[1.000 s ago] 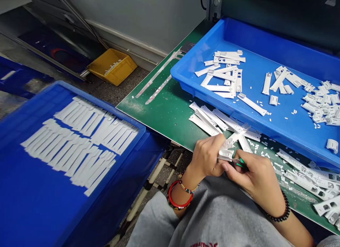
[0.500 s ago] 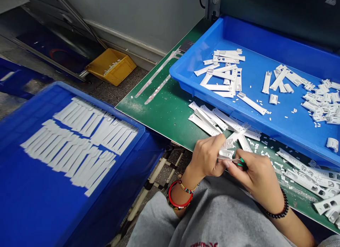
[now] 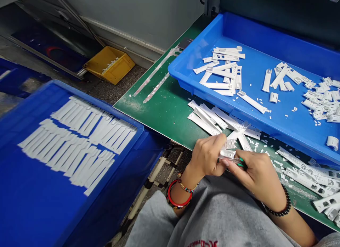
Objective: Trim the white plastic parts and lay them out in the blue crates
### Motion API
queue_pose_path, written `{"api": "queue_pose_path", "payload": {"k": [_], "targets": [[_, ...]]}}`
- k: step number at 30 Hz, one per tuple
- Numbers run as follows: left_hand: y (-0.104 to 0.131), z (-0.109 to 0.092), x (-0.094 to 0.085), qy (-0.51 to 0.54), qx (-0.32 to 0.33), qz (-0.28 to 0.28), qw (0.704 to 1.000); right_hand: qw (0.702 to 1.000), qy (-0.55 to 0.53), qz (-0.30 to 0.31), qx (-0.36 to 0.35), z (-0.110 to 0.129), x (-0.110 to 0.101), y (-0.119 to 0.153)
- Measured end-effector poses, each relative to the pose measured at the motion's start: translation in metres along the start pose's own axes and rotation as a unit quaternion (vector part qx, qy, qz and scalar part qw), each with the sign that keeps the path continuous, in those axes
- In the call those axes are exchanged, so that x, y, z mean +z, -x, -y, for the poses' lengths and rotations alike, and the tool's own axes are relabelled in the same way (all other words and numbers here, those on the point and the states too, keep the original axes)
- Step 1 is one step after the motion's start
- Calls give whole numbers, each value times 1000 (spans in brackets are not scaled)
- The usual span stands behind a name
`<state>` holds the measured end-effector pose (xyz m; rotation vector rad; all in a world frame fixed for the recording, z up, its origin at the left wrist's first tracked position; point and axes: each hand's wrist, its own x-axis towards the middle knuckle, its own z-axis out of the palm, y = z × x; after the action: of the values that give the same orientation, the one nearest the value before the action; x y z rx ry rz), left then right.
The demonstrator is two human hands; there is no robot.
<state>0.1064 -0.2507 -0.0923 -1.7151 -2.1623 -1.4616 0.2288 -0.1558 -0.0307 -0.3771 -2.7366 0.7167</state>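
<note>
You are gripping a white part (image 3: 227, 154) in your left hand (image 3: 208, 156), with the fingers curling closed around it and its end sticking out toward your right hand (image 3: 256, 174). A perforated white end (image 3: 230, 144) is showing just above it; whether it is belonging to the same part, you cannot tell. Your right hand is closing around a small green-handled tool (image 3: 242, 163), whose metal end is reaching to the held part, both hands working over the near edge of the green table (image 3: 172, 114). How far the tool's jaws are standing open, you cannot tell.

Just beyond your hands, loose white strips (image 3: 205, 119) are lying crossed on the table, and more perforated strips (image 3: 305, 181) are lying to the right. Tiny white bits (image 3: 257, 145) are scattering the surface between them. The blue tray (image 3: 255, 57) is sitting behind, holding long white pieces (image 3: 221, 72) on its left side and a heap of short curved ones (image 3: 325, 101) on its right. To your left, a blue bin (image 3: 34, 201) is holding flat white pieces (image 3: 77, 140) in two slanting rows, and a yellow bin (image 3: 122, 68) is resting on the floor beyond
</note>
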Motion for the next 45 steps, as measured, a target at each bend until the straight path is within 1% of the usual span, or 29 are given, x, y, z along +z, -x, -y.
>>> {"api": "queue_pose_path", "payload": {"k": [5,10,12,14,16,17,18,19,20,22,23,25,31,35,37,39,41,43,45], "targets": [[1,0,-1,-2,-7,8,1000,998,-42,42,21,0,0,1],[1,-1,-1,-2,-7,15,1000,998,-32,42,25,-2,-1,1],[-1,-1,-1,-4,-3,15,1000,998,-40,51,26,-2,-3,2],[-4,-1,-3,-13,-13,24,1000,993,-72,95,14,1,-6,4],[-8,0,-6,-27,-28,33,999,979,-129,155,-20,5,-10,7],[-9,1,-8,-33,-34,34,998,972,-156,172,-33,7,-13,8],[-11,2,-9,-36,-37,34,998,969,-176,171,-37,8,-16,9],[-12,3,-10,-36,-34,32,998,971,-183,151,-29,7,-19,10],[-12,3,-10,-34,-30,29,999,977,-177,117,-12,6,-22,10],[-12,4,-11,-28,-24,24,999,989,-138,48,27,1,-25,11],[-11,4,-11,-26,-21,21,999,992,-114,24,39,-2,-25,10],[-10,3,-10,-25,-16,13,999,996,-78,-1,47,-6,-22,11],[-10,2,-9,-28,-14,12,999,998,-51,-23,23,-4,-4,12],[-8,3,-10,-5,-18,6,1000,998,-18,-55,20,-7,0,11],[-5,5,-10,13,-19,-7,1000,998,-9,-61,33,-11,-2,14],[-3,7,-11,26,-16,-22,999,998,-13,-41,41,-14,-7,21],[-1,11,-15,22,-1,-27,999,999,-3,-22,49,-19,-13,33],[-1,16,-22,-14,22,-11,1000,997,36,-23,70,-27,-18,46],[-3,22,-33,-81,30,33,996,990,92,-38,95,-40,-21,57]]}}
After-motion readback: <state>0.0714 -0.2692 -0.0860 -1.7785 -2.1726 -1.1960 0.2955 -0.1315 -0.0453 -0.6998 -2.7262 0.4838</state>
